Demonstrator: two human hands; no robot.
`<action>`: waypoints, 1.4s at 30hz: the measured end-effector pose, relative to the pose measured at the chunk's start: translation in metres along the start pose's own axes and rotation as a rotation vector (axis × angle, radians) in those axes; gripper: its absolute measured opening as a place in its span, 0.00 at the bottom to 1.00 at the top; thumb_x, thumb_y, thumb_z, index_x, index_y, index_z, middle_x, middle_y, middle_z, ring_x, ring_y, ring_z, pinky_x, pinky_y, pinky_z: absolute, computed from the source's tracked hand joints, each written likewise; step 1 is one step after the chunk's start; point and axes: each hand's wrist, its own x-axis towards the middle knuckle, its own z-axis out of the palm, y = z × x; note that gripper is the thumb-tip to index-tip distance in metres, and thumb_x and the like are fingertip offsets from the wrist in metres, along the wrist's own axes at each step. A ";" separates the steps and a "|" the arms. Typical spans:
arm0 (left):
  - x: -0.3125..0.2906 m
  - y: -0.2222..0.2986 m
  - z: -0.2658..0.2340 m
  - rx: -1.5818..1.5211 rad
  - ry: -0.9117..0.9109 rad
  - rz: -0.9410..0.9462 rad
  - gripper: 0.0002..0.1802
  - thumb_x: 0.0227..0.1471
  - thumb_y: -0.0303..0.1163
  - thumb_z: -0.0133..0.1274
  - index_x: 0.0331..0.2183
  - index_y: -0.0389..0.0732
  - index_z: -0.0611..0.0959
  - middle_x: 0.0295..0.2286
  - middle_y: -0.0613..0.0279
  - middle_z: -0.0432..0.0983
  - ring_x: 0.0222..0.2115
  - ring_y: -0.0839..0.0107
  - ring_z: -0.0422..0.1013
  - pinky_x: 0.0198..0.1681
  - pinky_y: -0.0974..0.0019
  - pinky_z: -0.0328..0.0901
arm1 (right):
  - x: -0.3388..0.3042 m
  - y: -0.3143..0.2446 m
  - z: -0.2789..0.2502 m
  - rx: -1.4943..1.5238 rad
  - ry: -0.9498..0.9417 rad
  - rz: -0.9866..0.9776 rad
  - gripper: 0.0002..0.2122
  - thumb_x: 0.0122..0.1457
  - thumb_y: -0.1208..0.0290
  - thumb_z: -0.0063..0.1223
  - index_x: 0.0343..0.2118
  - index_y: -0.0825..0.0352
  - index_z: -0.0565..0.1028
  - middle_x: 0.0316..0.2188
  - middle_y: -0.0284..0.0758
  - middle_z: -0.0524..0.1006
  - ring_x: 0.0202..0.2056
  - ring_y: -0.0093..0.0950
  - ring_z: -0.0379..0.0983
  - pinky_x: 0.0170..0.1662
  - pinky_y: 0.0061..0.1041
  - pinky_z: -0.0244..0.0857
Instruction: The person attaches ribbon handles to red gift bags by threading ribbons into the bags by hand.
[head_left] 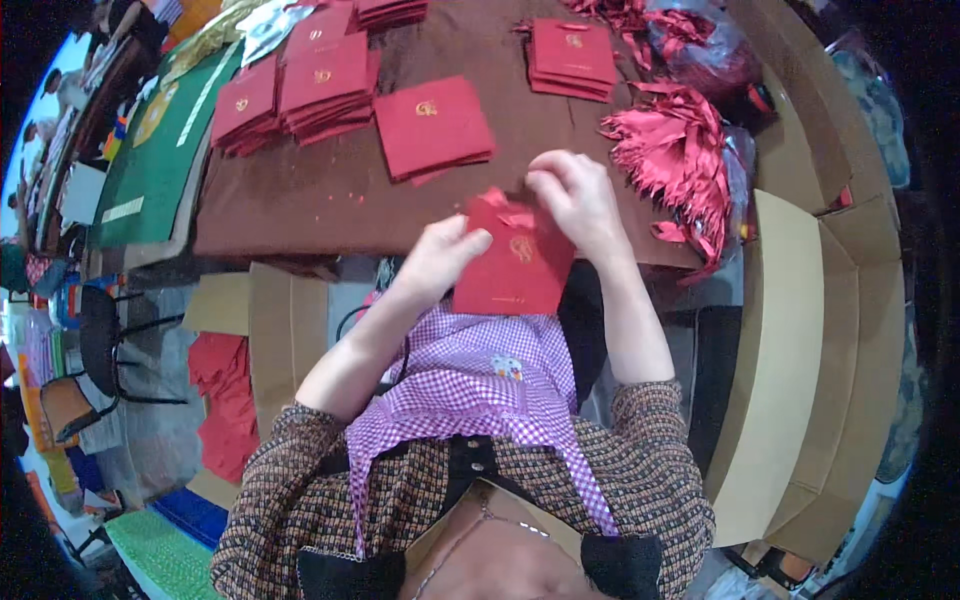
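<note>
A flat red paper bag [510, 270] with a gold emblem is upright in front of me, at the near edge of the table. My left hand [442, 258] grips its left side, thumb on the front. A red ribbon [515, 213] lies across its top edge. Just above the bag's upper right corner is my right hand [580, 195], its fingers curled into a pinch; what is between the fingertips is hidden. Beyond the bag lies a stack of similar red bags [435, 125], with more stacks [325, 85] to its left and another stack [572, 58] at the far right.
A bundle of red ribbons [670, 160] in clear plastic lies on the right of the brown-covered table [270, 215]. An open cardboard box [790, 370] stands right of me. On the left are a box with red pieces [222, 390], a green board [160, 150] and a chair [95, 350].
</note>
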 end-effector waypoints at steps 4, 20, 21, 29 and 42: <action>0.037 0.032 -0.025 -0.470 0.175 0.046 0.13 0.57 0.27 0.44 0.43 0.32 0.74 0.39 0.57 0.75 0.40 0.69 0.71 0.47 0.65 0.64 | 0.009 -0.019 -0.039 -0.227 0.012 -0.283 0.17 0.46 0.67 0.58 0.40 0.66 0.74 0.41 0.39 0.75 0.46 0.39 0.69 0.50 0.37 0.58; 0.116 0.111 -0.014 -0.500 -0.123 0.187 0.21 0.58 0.35 0.45 0.48 0.31 0.68 0.44 0.47 0.70 0.39 0.59 0.71 0.40 0.61 0.69 | 0.169 0.059 -0.098 -0.182 0.346 -0.181 0.11 0.55 0.78 0.49 0.42 0.71 0.72 0.27 0.39 0.77 0.29 0.20 0.72 0.35 0.20 0.66; 0.115 0.112 -0.013 -0.341 -0.074 0.198 0.20 0.58 0.34 0.45 0.48 0.31 0.69 0.43 0.48 0.70 0.39 0.62 0.71 0.40 0.63 0.68 | 0.186 0.064 -0.110 -0.190 0.434 -0.179 0.11 0.55 0.77 0.49 0.42 0.71 0.73 0.27 0.40 0.78 0.30 0.20 0.73 0.35 0.20 0.67; 0.100 0.093 -0.044 0.210 0.130 0.171 0.10 0.56 0.23 0.43 0.37 0.30 0.76 0.36 0.58 0.75 0.35 0.74 0.72 0.39 0.72 0.67 | 0.267 0.070 -0.142 -0.883 0.739 -0.490 0.09 0.55 0.73 0.48 0.38 0.64 0.75 0.27 0.40 0.78 0.29 0.36 0.75 0.36 0.31 0.68; 0.083 0.085 -0.072 0.478 0.212 0.214 0.10 0.55 0.22 0.43 0.37 0.30 0.77 0.35 0.58 0.76 0.36 0.74 0.72 0.40 0.73 0.67 | 0.167 0.215 0.012 -0.927 -0.001 -0.442 0.13 0.48 0.75 0.44 0.38 0.69 0.72 0.39 0.41 0.75 0.41 0.34 0.70 0.42 0.30 0.63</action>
